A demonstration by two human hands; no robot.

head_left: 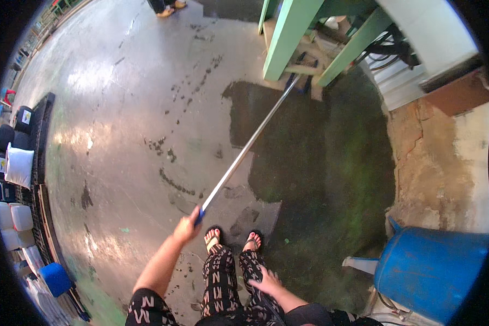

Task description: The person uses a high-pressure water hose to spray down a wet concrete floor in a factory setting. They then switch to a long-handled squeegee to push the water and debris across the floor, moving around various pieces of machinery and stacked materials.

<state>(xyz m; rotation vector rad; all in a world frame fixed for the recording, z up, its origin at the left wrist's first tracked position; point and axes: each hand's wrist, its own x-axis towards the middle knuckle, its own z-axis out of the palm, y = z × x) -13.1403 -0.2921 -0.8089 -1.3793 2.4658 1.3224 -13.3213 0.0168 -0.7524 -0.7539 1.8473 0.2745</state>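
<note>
My left hand point(187, 227) is wrapped round the blue grip of a long silver pole point(250, 142). From there the pole slants away up and to the right. Its far end, where a dark and blue head point(308, 84) partly shows, reaches the floor between the green legs of a stand; the exact kind of head is hard to make out. My right hand point(267, 281) holds nothing and is beside my right knee, its fingers stretched out and slightly blurred. A dark, wet-looking patch point(320, 157) covers the floor ahead and to the right, bordering the lighter grey floor point(130, 130).
Green legs point(293, 35) of a stand rise at the far right, beside a stained wall point(432, 152). A blue drum point(432, 271) lies near right. Along the left are a black rack point(42, 136), a white sack point(19, 165) and jugs point(22, 217). Another person's feet point(171, 8) show far off.
</note>
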